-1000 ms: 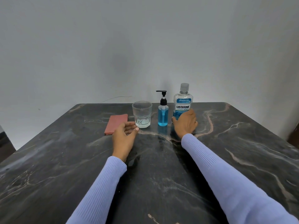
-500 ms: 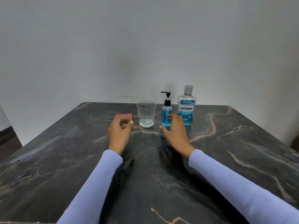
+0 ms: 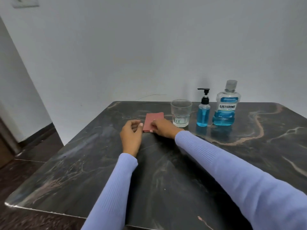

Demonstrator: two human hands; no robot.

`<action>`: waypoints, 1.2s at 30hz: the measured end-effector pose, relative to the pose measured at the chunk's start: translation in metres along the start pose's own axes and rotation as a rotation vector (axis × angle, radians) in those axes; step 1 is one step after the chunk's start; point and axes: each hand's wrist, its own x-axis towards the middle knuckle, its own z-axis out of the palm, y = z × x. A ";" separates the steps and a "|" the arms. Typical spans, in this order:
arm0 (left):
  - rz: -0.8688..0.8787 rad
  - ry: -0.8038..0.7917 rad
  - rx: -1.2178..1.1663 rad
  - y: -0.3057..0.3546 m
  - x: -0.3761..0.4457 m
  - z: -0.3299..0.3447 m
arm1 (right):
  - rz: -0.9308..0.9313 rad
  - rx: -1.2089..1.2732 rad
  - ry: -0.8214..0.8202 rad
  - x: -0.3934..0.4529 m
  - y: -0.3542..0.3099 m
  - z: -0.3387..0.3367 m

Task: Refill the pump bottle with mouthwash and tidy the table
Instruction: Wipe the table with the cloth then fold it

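Observation:
A folded red cloth (image 3: 154,118) lies flat on the dark marble table (image 3: 249,155), left of a clear glass (image 3: 181,112). My right hand (image 3: 163,128) reaches across and pinches the cloth's near edge with curled fingers and thumb. My left hand (image 3: 131,136) rests beside the cloth's left edge, fingers loosely curled, with the thumb tip at that edge. A small pump bottle (image 3: 203,113) of blue liquid stands right of the glass. To its right stands a capped Listerine mouthwash bottle (image 3: 226,107), partly filled with blue liquid. Neither hand touches the bottles.
The table's left edge (image 3: 79,143) drops to a dark floor. A white wall rises right behind the table's far edge. The glass holds a little clear liquid at its bottom.
My right hand left the bottles and moved left onto the red cloth. My left hand stayed by the cloth. The view swung left, so the bottles now sit to the right.

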 end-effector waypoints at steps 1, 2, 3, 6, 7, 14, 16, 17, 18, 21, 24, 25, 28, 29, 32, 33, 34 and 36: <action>-0.001 -0.002 0.003 -0.001 0.000 0.000 | 0.006 -0.007 0.001 0.003 0.001 -0.001; 0.001 -0.005 0.002 -0.001 0.000 0.001 | 0.007 -0.011 0.015 0.004 0.002 0.000; 0.003 -0.007 0.001 -0.001 0.001 0.001 | 0.007 -0.016 0.036 0.005 0.002 0.000; 0.014 -0.008 -0.002 -0.002 0.002 0.002 | 0.015 -0.016 0.123 0.008 0.001 0.004; 0.015 -0.007 -0.001 -0.003 0.002 0.001 | 0.024 -0.011 0.152 0.009 0.000 0.005; -0.007 -0.004 -0.025 -0.003 0.002 -0.001 | 0.144 0.442 0.445 0.004 0.001 -0.013; -0.010 -0.025 -0.029 -0.003 0.001 -0.001 | 0.184 0.697 0.509 -0.010 0.000 -0.028; -0.014 -0.033 -0.035 -0.003 0.002 -0.001 | 0.198 0.837 0.512 -0.020 0.001 -0.036; -0.015 -0.041 -0.043 -0.001 0.002 -0.001 | 0.204 0.961 0.499 -0.033 0.002 -0.044; -0.005 -0.077 -0.037 0.006 0.001 -0.005 | 0.183 1.161 0.420 -0.086 0.013 -0.067; 0.022 -0.169 0.032 0.015 -0.004 -0.012 | 0.158 1.083 0.392 -0.150 0.034 -0.085; 0.064 -0.214 0.083 0.018 -0.009 -0.015 | 0.150 0.987 0.406 -0.171 0.042 -0.089; 0.270 -0.328 0.273 0.027 -0.040 -0.031 | 0.074 0.570 0.463 -0.229 0.062 -0.094; 0.334 -0.361 0.323 0.028 -0.054 -0.037 | 0.033 0.437 0.444 -0.247 0.066 -0.091; 0.478 -0.487 0.527 0.025 -0.090 -0.055 | -0.066 0.203 0.233 -0.286 0.076 -0.069; 0.501 -0.518 0.604 0.024 -0.098 -0.059 | -0.080 0.185 0.125 -0.294 0.078 -0.060; 0.509 -0.536 0.662 0.023 -0.103 -0.062 | -0.085 0.181 0.019 -0.300 0.079 -0.052; 0.513 -0.542 0.722 0.020 -0.109 -0.064 | -0.053 0.219 -0.107 -0.305 0.077 -0.038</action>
